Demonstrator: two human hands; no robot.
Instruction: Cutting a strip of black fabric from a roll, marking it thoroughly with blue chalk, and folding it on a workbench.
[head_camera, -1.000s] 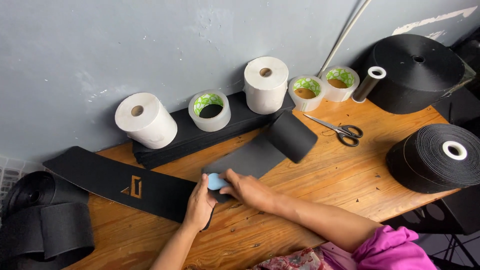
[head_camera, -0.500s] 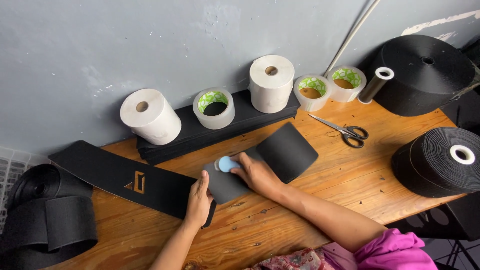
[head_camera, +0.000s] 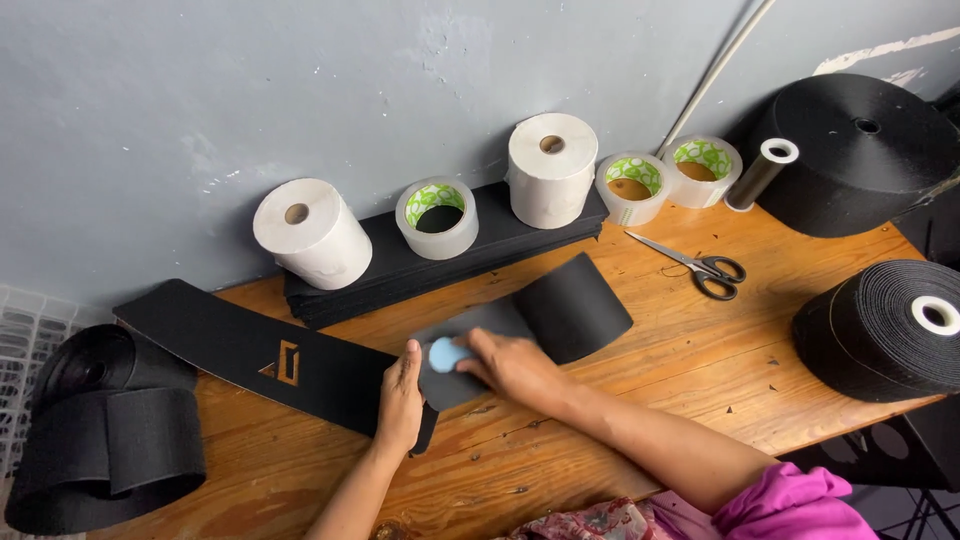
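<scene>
1. Workbench (head_camera: 620, 400), bare wood, filled the lower two thirds of the frame under a grey wall.
2. Big black webbing roll (head_camera: 860, 150) sat at upper right; a second black roll (head_camera: 880, 330) lay at right centre; a loose black coil (head_camera: 100, 440) hung at lower left.
3. Long black strip (head_camera: 250, 345) with a cut-out mark ran from centre left to frame centre, where the black sheet (head_camera: 530, 320) began; the sheet's far end curled upward toward the right.
4. Stack of black sheets (head_camera: 440, 260) lay along the wall, bearing two white paper rolls (head_camera: 310, 232) (head_camera: 552, 168) and a tape roll (head_camera: 438, 215). Two more tape rolls (head_camera: 632, 186) (head_camera: 702, 168) and a small tube (head_camera: 760, 172) stood to the right.
5. Left hand (head_camera: 400, 400), fingers flat and released, pressed the strip's end at centre.
6. Right hand (head_camera: 515, 365) had fingers curled around a small light-blue pad (head_camera: 445, 353), held against the sheet just beside the left hand.
7. Judgement: rubbing goes best with the left hand pinning the join flat and strokes running outward toward the curl, even pressure.
8. Scissors (head_camera: 700, 268) lay well apart at right; nothing blocked the stroke except the sheet's own curled end.
</scene>
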